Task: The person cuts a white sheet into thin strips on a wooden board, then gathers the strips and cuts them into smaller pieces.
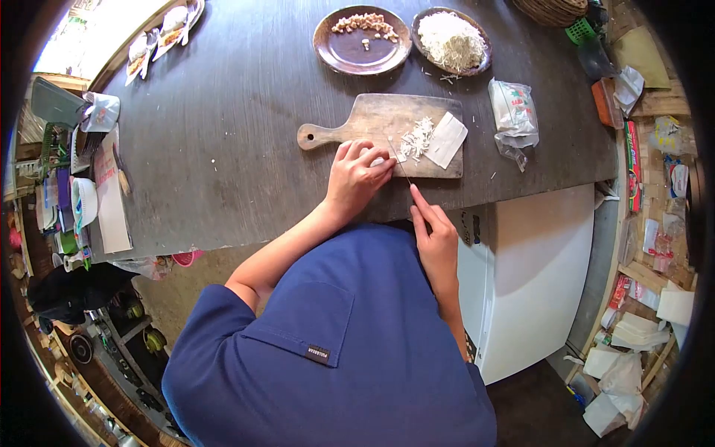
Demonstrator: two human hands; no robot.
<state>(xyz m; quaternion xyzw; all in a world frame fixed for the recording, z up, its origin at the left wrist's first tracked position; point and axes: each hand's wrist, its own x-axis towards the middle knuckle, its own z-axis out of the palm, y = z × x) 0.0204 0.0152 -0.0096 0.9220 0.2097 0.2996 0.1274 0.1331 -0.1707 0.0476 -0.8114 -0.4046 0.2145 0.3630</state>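
My left hand is on the wooden cutting board, its fingers curled over a white piece of food, mostly hidden beneath them. In my right hand is a knife; its thin blade slants up to the left, close beside my left fingertips. Its handle is largely covered by my fingers. Small white cut strips lie in a loose heap on the board. Right of them rests a flat, pale slab, whose kind I cannot make out.
Behind the board are a brown plate with diced bits and a dark plate heaped with white shreds. A plastic packet lies at the right. A white appliance stands below the table edge. Utensils and containers crowd the left side.
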